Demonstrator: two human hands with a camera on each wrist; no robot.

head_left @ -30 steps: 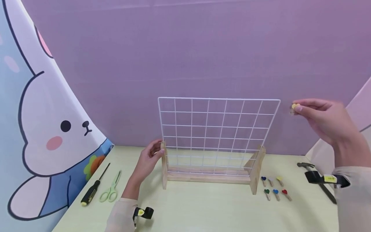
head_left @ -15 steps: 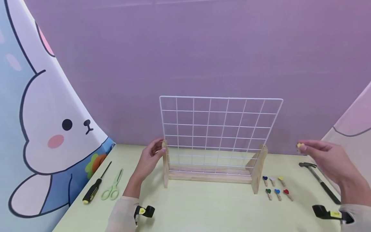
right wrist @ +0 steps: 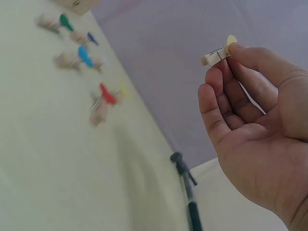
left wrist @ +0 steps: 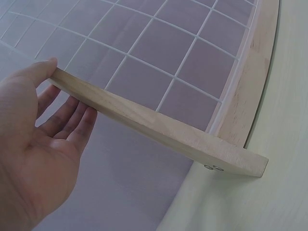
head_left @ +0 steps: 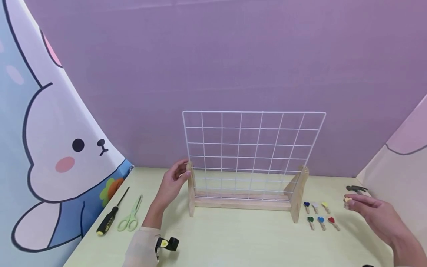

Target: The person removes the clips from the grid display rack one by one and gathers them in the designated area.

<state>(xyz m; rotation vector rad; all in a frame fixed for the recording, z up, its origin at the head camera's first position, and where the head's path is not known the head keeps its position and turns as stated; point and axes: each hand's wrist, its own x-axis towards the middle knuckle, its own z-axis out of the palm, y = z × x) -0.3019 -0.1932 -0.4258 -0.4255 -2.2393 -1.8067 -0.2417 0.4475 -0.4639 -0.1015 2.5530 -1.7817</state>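
Observation:
With thumb and fingers, my left hand (head_left: 171, 183) grips the upper end of the left wooden post (left wrist: 144, 118) of a stand. A white wire grid panel (head_left: 253, 111) stands upright in it, leaning back slightly. My right hand (head_left: 380, 218) pinches a small wooden clothespin (right wrist: 216, 56) with a pale yellow heart, held in the air between thumb and fingers. On the table to the left of that hand lie several more heart clothespins in two rows: dark blue (head_left: 307, 204), white (head_left: 315, 205), yellow (head_left: 325, 204), green (head_left: 310, 219), blue (head_left: 321, 220) and red (head_left: 331, 220).
A hammer (right wrist: 180, 166) lies at the table's right side, partly hidden behind my right hand in the head view. Green scissors (head_left: 130, 218) and a black-and-yellow screwdriver (head_left: 108, 221) lie at the left. A purple cloth backdrop (head_left: 233, 55) rises behind the table.
My right hand has come down from beside the grid's top corner to low above the table's right side, still pinching the clothespin. My left hand has stayed on the post.

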